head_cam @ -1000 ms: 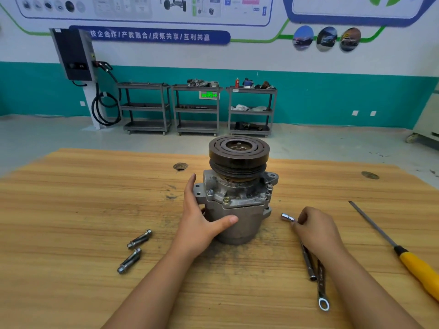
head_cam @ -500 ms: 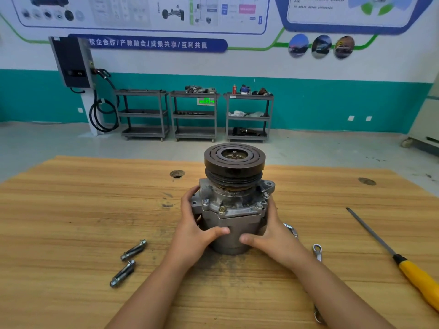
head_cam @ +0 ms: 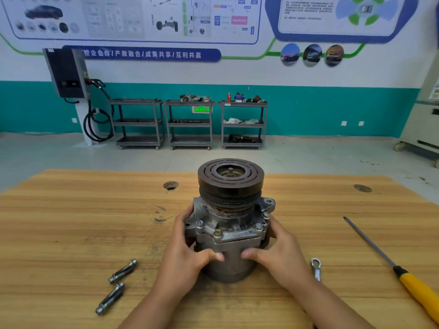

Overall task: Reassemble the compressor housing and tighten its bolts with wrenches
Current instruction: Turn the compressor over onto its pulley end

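Left hand and right hand both grip the compressor; I'd seat it flat on the tabletop before wrenching.

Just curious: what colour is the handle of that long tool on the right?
The handle is yellow, clearest in the head view.

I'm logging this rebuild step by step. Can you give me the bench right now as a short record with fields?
compressor: upright on the wooden table, pulley on top
left hand: grips the compressor's left side, thumb on the front
right hand: grips its right side, thumb on the front
housing bolts: four heads seen in the flange; tightness cannot be told
loose bolts: two, lying on the table left of the compressor
wrench: lying by the right wrist, partly hidden
yellow-handled tool: lying at the table's right
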A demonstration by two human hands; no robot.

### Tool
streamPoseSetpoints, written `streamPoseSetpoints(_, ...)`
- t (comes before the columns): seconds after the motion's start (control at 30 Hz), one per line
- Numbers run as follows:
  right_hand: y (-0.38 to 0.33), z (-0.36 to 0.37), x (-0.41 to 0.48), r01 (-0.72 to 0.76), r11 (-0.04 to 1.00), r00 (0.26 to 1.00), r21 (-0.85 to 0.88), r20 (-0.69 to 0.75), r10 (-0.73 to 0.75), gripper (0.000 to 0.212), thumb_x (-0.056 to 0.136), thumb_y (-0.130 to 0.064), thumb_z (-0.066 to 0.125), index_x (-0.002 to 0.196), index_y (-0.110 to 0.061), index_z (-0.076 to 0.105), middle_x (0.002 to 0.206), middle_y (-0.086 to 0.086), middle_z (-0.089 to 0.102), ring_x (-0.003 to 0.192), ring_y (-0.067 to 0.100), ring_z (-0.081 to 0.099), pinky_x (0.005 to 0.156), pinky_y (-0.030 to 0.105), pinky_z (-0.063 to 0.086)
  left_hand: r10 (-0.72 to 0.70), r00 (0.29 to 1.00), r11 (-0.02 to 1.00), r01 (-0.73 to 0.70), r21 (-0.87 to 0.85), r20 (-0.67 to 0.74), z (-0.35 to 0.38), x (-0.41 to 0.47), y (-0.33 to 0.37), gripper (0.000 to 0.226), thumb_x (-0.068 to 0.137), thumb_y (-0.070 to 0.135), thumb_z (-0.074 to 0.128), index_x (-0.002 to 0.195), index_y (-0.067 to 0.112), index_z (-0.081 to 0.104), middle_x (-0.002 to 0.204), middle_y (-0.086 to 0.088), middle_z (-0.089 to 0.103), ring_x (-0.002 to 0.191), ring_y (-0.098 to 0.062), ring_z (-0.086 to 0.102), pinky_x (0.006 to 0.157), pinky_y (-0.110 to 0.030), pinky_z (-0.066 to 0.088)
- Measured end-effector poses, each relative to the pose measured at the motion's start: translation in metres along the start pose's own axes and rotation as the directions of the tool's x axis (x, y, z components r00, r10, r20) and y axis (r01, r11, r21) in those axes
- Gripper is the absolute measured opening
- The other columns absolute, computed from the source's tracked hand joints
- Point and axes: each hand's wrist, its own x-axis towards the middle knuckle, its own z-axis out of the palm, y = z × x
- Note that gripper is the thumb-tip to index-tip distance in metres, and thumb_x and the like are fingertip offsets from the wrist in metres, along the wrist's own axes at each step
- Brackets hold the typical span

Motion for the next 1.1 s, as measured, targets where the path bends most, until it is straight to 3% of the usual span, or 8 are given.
streamPoseSetpoints(0.17,-0.011,-0.007,-0.011,0.047,0.993,0.99,-0.105,-0.126,-0.06,0.05,0.043,-0.066,0.073,0.087,-0.046,0.059,0.089,-0.037,0.065,0.087,-0.015,0.059,0.066,0.002,0.041,-0.021,0.999,0.999,0.019,-0.046,-0.032,0.001,-0.001,0.012,0.093,0.026,0.03,0.084,0.108,0.06,0.052,0.108,0.026,0.065,0.098,0.003,0.064,0.072,-0.012,0.05)
streamPoseSetpoints(0.27,-0.02,-0.01,-0.014,0.021,0.984,0.993,-0.177,-0.114,-0.042,0.05,0.044,-0.07,0.068,0.085,-0.046,0.056,0.09,-0.034,0.065,0.09,-0.01,0.059,0.068,0.006,0.041,-0.034,0.999,0.997,0.032,-0.071,-0.024,0.001,-0.002,0.016,0.097,0.021,0.028,0.085,0.112,0.045,0.056,0.108,0.018,0.068,0.096,-0.002,0.066,0.072,-0.013,0.051)
streamPoseSetpoints(0.47,-0.037,-0.018,-0.017,0.097,0.961,0.984,-0.257,-0.119,-0.131,0.062,0.052,-0.073,0.06,0.09,-0.025,0.068,0.081,-0.01,0.072,0.081,0.012,0.067,0.072,0.04,0.053,-0.052,0.996,0.998,0.05,-0.023,-0.067,-0.005,-0.003,0.036,0.091,0.014,0.038,0.092,0.099,0.039,0.06,0.088,0.022,0.071,0.079,0.01,0.065,0.059,-0.005,0.047)
streamPoseSetpoints(0.57,-0.04,-0.018,-0.015,0.099,0.965,0.986,-0.242,-0.109,-0.128,0.065,0.054,-0.072,0.058,0.087,-0.017,0.07,0.079,-0.007,0.072,0.079,0.01,0.068,0.072,0.038,0.054,-0.077,0.993,0.997,0.078,0.009,-0.09,-0.006,-0.002,0.041,0.08,0.028,0.028,0.091,0.102,0.035,0.061,0.074,0.007,0.071,0.064,0.007,0.063,0.055,-0.005,0.046)
streamPoseSetpoints(0.77,-0.04,-0.013,-0.017,0.058,0.986,0.976,-0.155,-0.197,-0.089,0.034,0.054,-0.068,0.061,0.067,-0.037,0.063,0.073,-0.023,0.07,0.066,-0.004,0.065,0.061,0.02,0.051,-0.043,0.99,0.989,0.062,0.136,-0.136,-0.009,-0.005,0.051,0.052,0.051,0.024,0.091,0.089,0.039,0.059,0.045,0.019,0.059,0.047,0.01,0.055,0.044,-0.002,0.037)
streamPoseSetpoints(0.9,-0.042,-0.013,-0.018,0.024,0.981,0.973,-0.193,-0.22,-0.068,0.038,0.059,-0.07,0.056,0.057,-0.033,0.06,0.059,-0.01,0.067,0.054,0.007,0.06,0.055,0.032,0.047,-0.124,0.983,0.979,0.143,0.146,-0.134,-0.012,-0.003,0.054,0.06,0.042,0.065,0.077,0.091,0.031,0.065,0.064,0.009,0.07,0.061,-0.001,0.066,0.056,-0.019,0.049)
streamPoseSetpoints(1.0,-0.04,-0.011,-0.02,0.029,0.964,0.982,-0.264,-0.173,-0.077,0.057,0.069,-0.069,0.048,0.06,-0.015,0.065,0.052,0.002,0.063,0.053,0.021,0.059,0.055,0.041,0.045,-0.183,0.972,0.958,0.21,0.194,-0.148,-0.012,-0.004,0.052,0.062,0.042,0.073,0.062,0.084,0.028,0.066,0.069,0.011,0.07,0.063,-0.003,0.066,0.058,-0.034,0.055)
streamPoseSetpoints(1.1,-0.035,-0.015,-0.017,-0.017,0.943,0.993,-0.333,-0.118,-0.023,0.052,0.087,-0.053,0.057,0.047,-0.02,0.061,0.041,-0.004,0.052,0.042,0.01,0.046,0.049,0.029,0.034,-0.269,0.955,0.925,0.292,0.244,-0.125,-0.01,-0.001,0.049,0.061,0.047,0.077,0.054,0.079,0.026,0.066,0.069,0.009,0.07,0.066,-0.01,0.067,0.063,-0.041,0.057)
